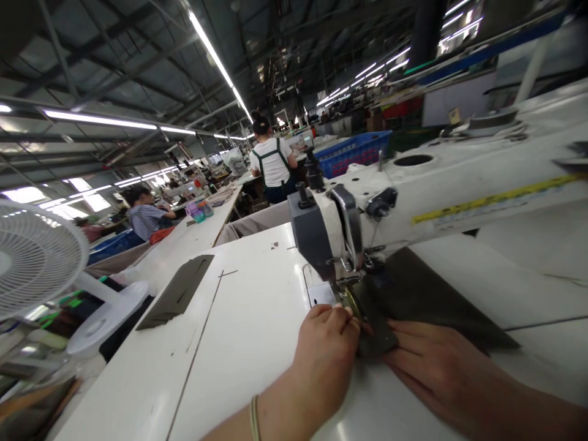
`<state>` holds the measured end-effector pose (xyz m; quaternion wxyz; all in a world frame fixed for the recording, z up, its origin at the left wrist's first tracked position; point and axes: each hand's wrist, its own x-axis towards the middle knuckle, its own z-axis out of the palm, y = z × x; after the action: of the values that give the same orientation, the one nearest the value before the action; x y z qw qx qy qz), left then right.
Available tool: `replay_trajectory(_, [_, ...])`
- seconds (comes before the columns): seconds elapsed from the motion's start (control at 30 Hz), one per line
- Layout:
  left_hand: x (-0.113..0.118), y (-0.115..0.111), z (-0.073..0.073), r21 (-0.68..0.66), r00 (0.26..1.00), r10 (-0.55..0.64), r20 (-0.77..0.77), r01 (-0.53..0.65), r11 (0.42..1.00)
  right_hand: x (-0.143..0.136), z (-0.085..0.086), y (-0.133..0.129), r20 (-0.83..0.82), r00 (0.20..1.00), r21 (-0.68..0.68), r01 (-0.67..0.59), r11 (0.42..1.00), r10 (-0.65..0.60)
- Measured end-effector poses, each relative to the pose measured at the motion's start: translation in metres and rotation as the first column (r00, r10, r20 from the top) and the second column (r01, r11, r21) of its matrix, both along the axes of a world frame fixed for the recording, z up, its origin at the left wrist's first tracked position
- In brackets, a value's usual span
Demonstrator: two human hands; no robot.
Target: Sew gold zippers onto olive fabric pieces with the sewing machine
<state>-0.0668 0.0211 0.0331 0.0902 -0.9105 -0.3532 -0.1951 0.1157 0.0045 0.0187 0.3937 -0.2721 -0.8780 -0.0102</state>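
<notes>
A white and grey sewing machine point(316, 229) stands on the white tabletop, its needle area over a dark olive fabric piece point(427, 294). The fabric lies under the machine arm and reaches out to the right. Close in front of the presser foot, my left hand point(327, 349) is closed, its curled fingers pinching the fabric's near edge. A brass-coloured ridged strip point(353, 301), like zipper teeth, runs from the foot towards these fingers. My right hand point(434, 361) grips the fabric's near corner between its fingers; part of its grip is hidden.
Another cut fabric piece point(177, 294) lies at the table's left. A white fan point(37, 257) stands beyond the left edge. Further off are a blue basket point(356, 153), cups point(196, 211) on a long table, a seated person in stripes point(146, 219) and a person in white point(273, 162).
</notes>
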Motion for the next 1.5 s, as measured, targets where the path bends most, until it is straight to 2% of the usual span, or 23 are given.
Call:
replay_trajectory(0.2, [0.0,0.01,-0.002,0.003,0.993,0.015,0.117,-0.016,1.0,-0.001,-0.006,0.015,0.02,1.0,0.006,0.018,1.0,-0.018])
replay_trajectory(0.37, [-0.006,0.006,0.003,-0.107,0.987,0.065,0.146,-0.05,0.993,-0.006,-0.018,0.013,0.046,0.994,0.126,0.088,0.988,-0.095])
replay_trajectory(0.47, [-0.013,-0.003,0.002,-0.122,0.982,0.011,0.187,0.012,0.992,-0.008,-0.025,0.005,0.027,0.988,0.209,0.14,0.968,-0.149])
replay_trajectory(0.57, [-0.017,-0.008,-0.002,-0.044,0.982,-0.084,0.167,0.093,0.995,-0.009,-0.027,-0.001,0.033,0.988,0.206,0.142,0.968,-0.152])
replay_trajectory(0.67, [-0.018,-0.007,-0.007,0.014,0.989,-0.113,0.096,0.112,0.994,-0.01,-0.024,-0.003,-0.008,0.989,0.2,0.148,0.968,-0.15])
replay_trajectory(0.87, [-0.016,-0.005,-0.011,0.088,0.996,-0.08,-0.033,0.083,0.993,-0.01,-0.015,-0.004,-0.013,0.983,0.25,0.18,0.951,-0.183])
replay_trajectory(0.97, [-0.015,-0.006,-0.009,0.071,0.997,-0.069,-0.04,0.071,0.995,-0.009,-0.015,-0.005,-0.038,0.977,0.271,0.21,0.939,-0.208])
replay_trajectory(1.17, [-0.013,-0.003,-0.002,0.018,0.998,-0.063,-0.022,0.063,0.998,-0.008,-0.009,-0.001,-0.027,0.982,0.204,0.188,0.961,-0.186])
replay_trajectory(1.37, [-0.013,0.008,0.001,-0.021,0.996,-0.077,-0.04,0.076,0.997,-0.008,-0.002,0.009,-0.016,0.986,0.193,0.163,0.968,-0.163])
replay_trajectory(1.5, [-0.011,0.018,-0.001,-0.012,0.999,-0.042,-0.032,0.041,0.999,-0.007,-0.003,0.019,0.031,0.989,0.197,0.138,0.971,-0.147])
